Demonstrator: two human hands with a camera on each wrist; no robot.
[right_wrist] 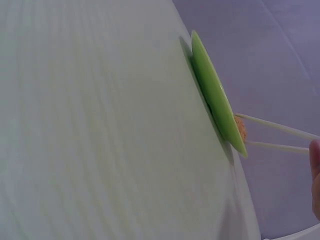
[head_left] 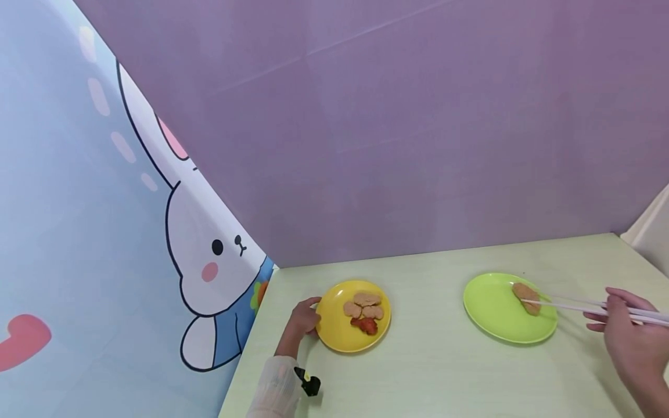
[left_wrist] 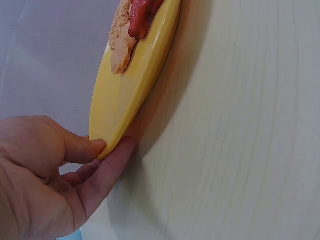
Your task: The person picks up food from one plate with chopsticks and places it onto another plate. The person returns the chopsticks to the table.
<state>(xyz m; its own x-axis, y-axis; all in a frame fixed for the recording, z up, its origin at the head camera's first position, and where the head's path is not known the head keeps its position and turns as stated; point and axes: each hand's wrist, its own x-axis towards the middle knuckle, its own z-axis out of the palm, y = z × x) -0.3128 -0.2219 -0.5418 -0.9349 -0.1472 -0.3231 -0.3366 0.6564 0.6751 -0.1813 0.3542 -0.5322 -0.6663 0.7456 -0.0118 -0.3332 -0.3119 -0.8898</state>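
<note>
My left hand (head_left: 303, 319) pinches the left rim of a yellow plate (head_left: 333, 325), thumb on top and fingers beneath in the left wrist view. Several tan nugget-like pieces (head_left: 367, 299) and a glossy red piece of food (head_left: 366, 326) lie on that plate. At the right, my right hand (head_left: 633, 334) holds a pair of pale chopsticks (head_left: 580, 307). Their tips reach either side of a tan nugget-like piece (head_left: 527, 298) at the right part of a green plate (head_left: 491, 316). Only the edge of the right hand shows in the right wrist view.
Both plates stand on a pale wood-grain table (head_left: 418, 377), well apart. A purple wall panel (head_left: 418, 145) rises behind it, and a blue panel with a cartoon rabbit (head_left: 209, 278) runs along the left. White cloth (head_left: 650, 232) hangs at the far right.
</note>
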